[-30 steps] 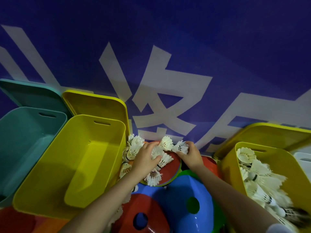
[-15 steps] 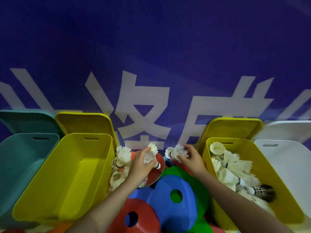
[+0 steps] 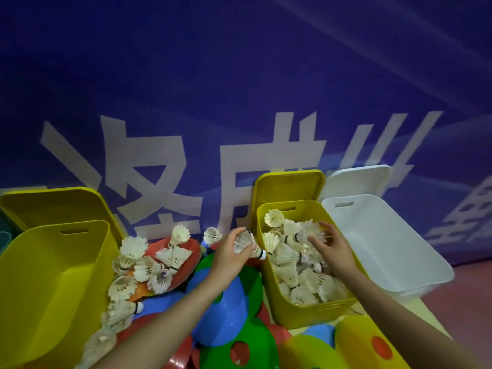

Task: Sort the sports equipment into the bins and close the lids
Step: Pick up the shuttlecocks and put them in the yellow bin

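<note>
Both hands have moved to the right, from the pile between the bins over to the yellow bin with the shuttlecocks.

Now the left hand (image 3: 231, 251) pinches a shuttlecock (image 3: 249, 246) with curled fingers, right beside the left wall of the yellow bin (image 3: 314, 311), which is heaped with white shuttlecocks. The right hand (image 3: 331, 245) is over that heap with its fingers spread and loose; I cannot tell if it touches the feathers. More loose shuttlecocks (image 3: 157, 262) lie on a red disc (image 3: 193, 251) between this bin and the empty yellow bin (image 3: 53, 283) on the left. A white bin (image 3: 394, 251) stands just right of the full one. All three lids stand open behind the bins, against the blue wall (image 3: 239, 75) with big white letters. Blue, green, red and yellow discs (image 3: 226, 310) are piled low in the middle.
</note>
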`<state>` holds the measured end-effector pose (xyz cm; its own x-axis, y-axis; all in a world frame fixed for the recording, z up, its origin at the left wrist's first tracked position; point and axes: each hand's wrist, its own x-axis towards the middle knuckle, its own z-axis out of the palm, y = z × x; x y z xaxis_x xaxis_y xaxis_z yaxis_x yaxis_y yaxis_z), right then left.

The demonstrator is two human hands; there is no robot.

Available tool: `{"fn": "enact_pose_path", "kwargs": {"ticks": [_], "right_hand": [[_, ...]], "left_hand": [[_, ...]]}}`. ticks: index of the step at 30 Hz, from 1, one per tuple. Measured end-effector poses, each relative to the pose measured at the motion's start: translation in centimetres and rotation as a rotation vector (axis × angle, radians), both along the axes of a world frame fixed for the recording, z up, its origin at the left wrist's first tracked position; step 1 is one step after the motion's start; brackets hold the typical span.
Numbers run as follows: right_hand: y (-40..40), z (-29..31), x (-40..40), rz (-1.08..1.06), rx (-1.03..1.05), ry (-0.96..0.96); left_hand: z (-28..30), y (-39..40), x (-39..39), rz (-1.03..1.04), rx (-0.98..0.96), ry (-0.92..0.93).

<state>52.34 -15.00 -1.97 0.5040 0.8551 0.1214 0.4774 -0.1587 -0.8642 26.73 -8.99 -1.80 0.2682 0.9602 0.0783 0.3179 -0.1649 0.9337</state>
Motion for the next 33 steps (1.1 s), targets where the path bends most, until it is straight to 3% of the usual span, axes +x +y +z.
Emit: {"fn": "enact_pose_path", "kwargs": {"ticks": [9, 13, 17, 20, 25, 31, 33], "right_hand": [[-3.2, -2.2, 6.7, 0.128, -0.169, -0.42], [-1.8, -2.8, 6.6, 0.146, -0.15, -0.591], [-0.7, -3.8, 6.8, 0.316, -0.382, -0.958], [-0.4, -4.9, 7.5, 0.48, -0.44, -0.916], [0.3, -4.9, 9.2, 0.522, -0.258, -0.532], [1.4, -4.2, 10.4, 0.688, -0.275, -0.558], [1.3, -4.4, 10.6, 0.707, -0.265, -0.567]], "left_hand": [[-1.4, -3.7, 7.4, -0.113, 0.073, 0.065], [-2.5, -4.0, 9.0, -0.177, 0.065, 0.239], [-2.9, -3.6, 9.9, -0.368, 0.086, 0.513], [-3.0, -3.0, 10.3, -0.392, 0.079, 0.556], [-3.2, -2.4, 10.8, -0.341, 0.067, 0.509], [-4.0, -3.3, 11.8, -0.535, 0.234, 0.987], [-4.1, -3.4, 12.2, -0.545, 0.259, 1.068]]}}
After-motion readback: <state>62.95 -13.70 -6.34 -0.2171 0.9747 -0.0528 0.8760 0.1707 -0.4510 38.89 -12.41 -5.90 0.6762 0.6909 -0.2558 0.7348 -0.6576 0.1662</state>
